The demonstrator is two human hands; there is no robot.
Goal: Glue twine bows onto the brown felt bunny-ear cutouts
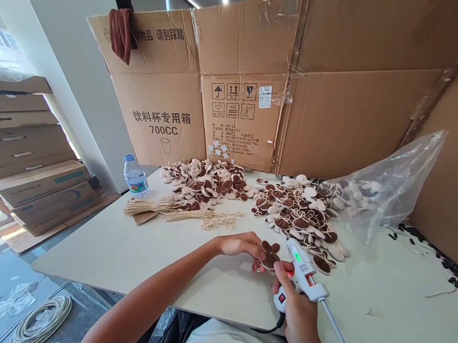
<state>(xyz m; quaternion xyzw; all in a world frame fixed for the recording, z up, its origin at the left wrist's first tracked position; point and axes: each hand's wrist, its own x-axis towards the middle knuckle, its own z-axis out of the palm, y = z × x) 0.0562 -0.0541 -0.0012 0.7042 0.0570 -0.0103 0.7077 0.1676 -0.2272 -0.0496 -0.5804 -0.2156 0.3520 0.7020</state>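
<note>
The left hand (244,247) is holding a small brown lobed fabric piece (270,255) over the white surface (115,252), near its front edge. The left fingers are pinching the piece by its left side. The right hand (298,314) is gripping a white plastic hot glue gun (304,273). Its fingers are curling tight around the handle, with one fingertip reaching forward to the piece's lower edge. The gun's nozzle is lying just beside the piece; whether it is touching cannot be told. A green light is glowing on the gun's body.

Behind the hands, two heaps of brown and cream lobed pieces (204,182) (300,213) are lying on the surface. A clear plastic bag (393,183) is lying open against the right heap. A bundle of pale straw-coloured twine lengths (172,210) is lying in front of the left heap. A clear plastic water bottle (135,176) is standing at the far left corner. Flattened brown cardboard cartons (350,97) are standing as a wall along the back and right.
</note>
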